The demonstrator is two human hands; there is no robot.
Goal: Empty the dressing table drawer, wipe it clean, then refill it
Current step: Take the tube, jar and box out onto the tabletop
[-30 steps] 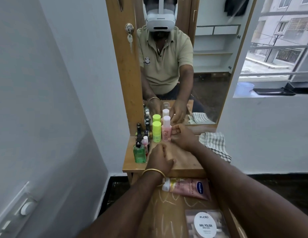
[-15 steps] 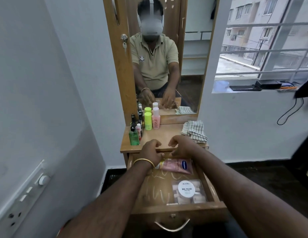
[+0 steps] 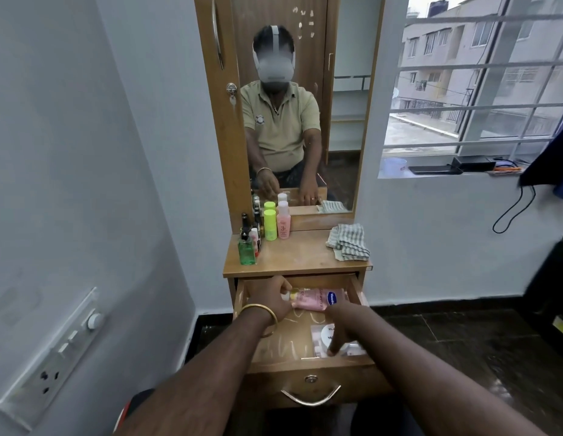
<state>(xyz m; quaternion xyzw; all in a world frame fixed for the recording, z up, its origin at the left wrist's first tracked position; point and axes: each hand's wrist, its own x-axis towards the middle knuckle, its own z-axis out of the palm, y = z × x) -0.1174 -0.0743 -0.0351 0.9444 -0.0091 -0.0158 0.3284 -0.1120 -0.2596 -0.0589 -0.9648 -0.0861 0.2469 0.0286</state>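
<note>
Pale grey walls (image 3: 85,152) close in a narrow corner, with a barred window (image 3: 481,89) on the right looking out at apartment blocks and a dark tiled floor (image 3: 462,341) below. Against the wall stands a wooden dressing table (image 3: 299,259) with a tall mirror (image 3: 292,105). On its top, a folded checked cloth (image 3: 349,242) lies at the right, and a cluster of bottles stands at the left: a green bottle (image 3: 247,250), a lime tube (image 3: 270,224) and a pink bottle (image 3: 284,222), whose print is too small to read.

The drawer (image 3: 308,368) is pulled out below the top. A pink lotion tube (image 3: 317,299) with a blue oval logo, its lettering blurred, lies across the back. A clear packet (image 3: 321,336) sits at the front right; only fragments of its round label show.

The left hand (image 3: 267,298), wearing a gold bangle (image 3: 261,313), curls its fingers around the tube's cap end. The right hand (image 3: 344,328) reaches down over the packet, fingertips (image 3: 332,351) touching its front edge; whether they pinch it cannot be told.
</note>
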